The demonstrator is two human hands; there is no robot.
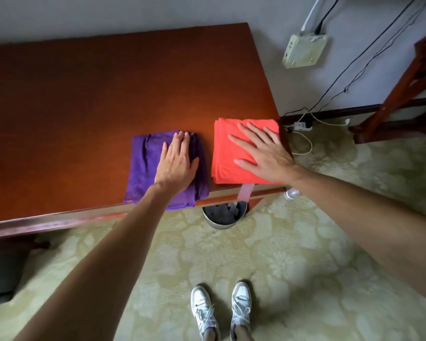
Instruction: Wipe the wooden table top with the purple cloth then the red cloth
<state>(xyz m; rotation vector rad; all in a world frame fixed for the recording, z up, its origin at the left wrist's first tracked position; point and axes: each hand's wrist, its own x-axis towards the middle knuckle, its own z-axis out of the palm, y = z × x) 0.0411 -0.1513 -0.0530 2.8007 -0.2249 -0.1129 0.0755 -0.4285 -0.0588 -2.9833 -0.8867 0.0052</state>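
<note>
Both cloths lie folded at the desk's [84,89] front right corner: left hand [176,166] flat on the purple cloth [145,168], right hand [263,153] flat on the red cloth [226,153]. Wiping looks unstarted.

Cloths: two, one purple cloth [146,166] and one red cloth [228,153]
Hands: two, left hand [176,163] and right hand [263,153]
Shoes: two white shoes [204,311]
Bins: one round bin [221,217]
Surfaces: one wooden surface [96,94]

I see open table top [71,99] left and behind both cloths. Wall bounds the far edge (right edge drops off).
</note>
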